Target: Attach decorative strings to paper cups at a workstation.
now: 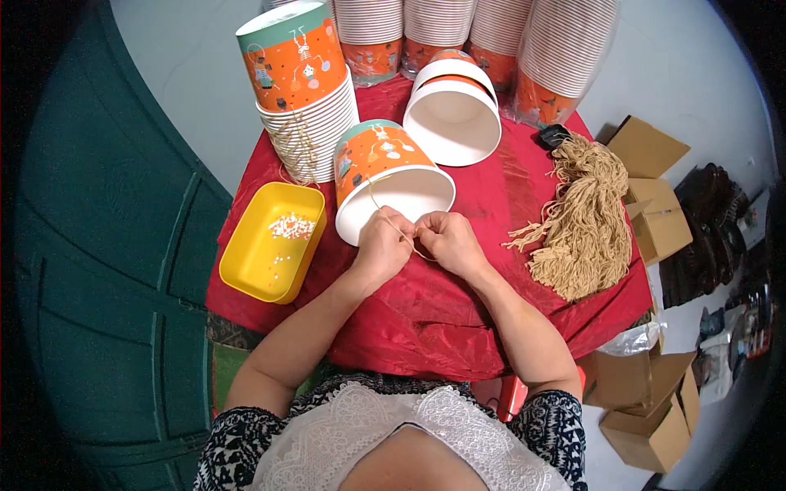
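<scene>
An orange paper bucket (368,155) with a green band and white inside lies on its side before me, its mouth tilted my way. A thin tan string (372,192) runs from its rim down to my fingers. My left hand (385,245) is closed in a pinch on that string, just at the bucket's mouth. Close beside it, my right hand (449,243) also pinches the string, fingertips nearly meeting the left ones. Whatever small thing may sit between the fingertips is hidden. A yellow plastic tub (250,254) left of my hands holds small white and reddish beads (292,227).
A stack of buckets (296,123) draped with strings stands at the left. Two nested buckets (452,123) lie behind. Bagged stacks (565,57) line the wall. A bundle of tan strings (585,221) lies right on the red cloth (409,327). Cardboard boxes (647,425) sit beyond the table.
</scene>
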The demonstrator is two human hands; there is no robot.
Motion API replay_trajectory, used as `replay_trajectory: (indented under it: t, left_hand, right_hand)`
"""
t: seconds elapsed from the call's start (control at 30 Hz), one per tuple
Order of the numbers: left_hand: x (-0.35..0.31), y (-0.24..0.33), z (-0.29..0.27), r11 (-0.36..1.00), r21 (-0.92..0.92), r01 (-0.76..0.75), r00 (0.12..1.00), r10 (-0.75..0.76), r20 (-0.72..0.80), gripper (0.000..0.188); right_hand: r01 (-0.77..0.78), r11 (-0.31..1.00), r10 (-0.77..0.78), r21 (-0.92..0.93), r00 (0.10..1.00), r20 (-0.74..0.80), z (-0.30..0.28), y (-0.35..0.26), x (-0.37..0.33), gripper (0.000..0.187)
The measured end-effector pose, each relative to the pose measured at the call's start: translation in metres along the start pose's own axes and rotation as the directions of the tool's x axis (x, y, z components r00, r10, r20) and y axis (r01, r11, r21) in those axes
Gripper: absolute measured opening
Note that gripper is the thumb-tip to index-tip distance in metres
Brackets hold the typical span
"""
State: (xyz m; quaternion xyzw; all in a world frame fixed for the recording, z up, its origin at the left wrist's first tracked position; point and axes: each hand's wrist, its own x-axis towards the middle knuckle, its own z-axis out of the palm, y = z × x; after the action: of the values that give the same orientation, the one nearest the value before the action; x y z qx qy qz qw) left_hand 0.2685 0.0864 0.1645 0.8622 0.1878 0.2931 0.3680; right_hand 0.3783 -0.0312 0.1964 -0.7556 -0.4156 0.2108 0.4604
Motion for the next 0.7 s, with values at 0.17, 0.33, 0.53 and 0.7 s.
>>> replay_trajectory:
  t: [0.17,0.33,0.53,0.7]
  left_hand:
    - [0.0007,0.0055,-0.0013,0.991,-0.123,0.059,0.998,-0.059,0.003,0.007]
    - [0.0018,-0.0033,-0.0022,0.997,-0.071,0.042,0.999,-0.043,-0.010,0.006]
    - [-0.0010,0.0015,-0.0017,0.999,-0.037,0.010,1.000,-0.010,0.005,0.005]
    - [-0.0008,0.0022,0.0015,1.000,0.016,-0.024,1.000,0.024,-0.013,0.005]
  right_hand:
    - [-0.004,1.000,0.004,0.006,1.000,-0.009,0.0004,-0.0005,-0.0005,0.016]
    - [0.000,1.000,0.000,0.006,1.000,-0.015,0.0019,0.0006,-0.0006,0.015]
    - [-0.034,0.999,0.034,0.014,0.999,-0.029,0.0014,0.0008,0.0001,0.015]
    - [-0.038,0.999,0.039,0.021,0.999,-0.036,0.0017,0.0011,0.0022,0.016]
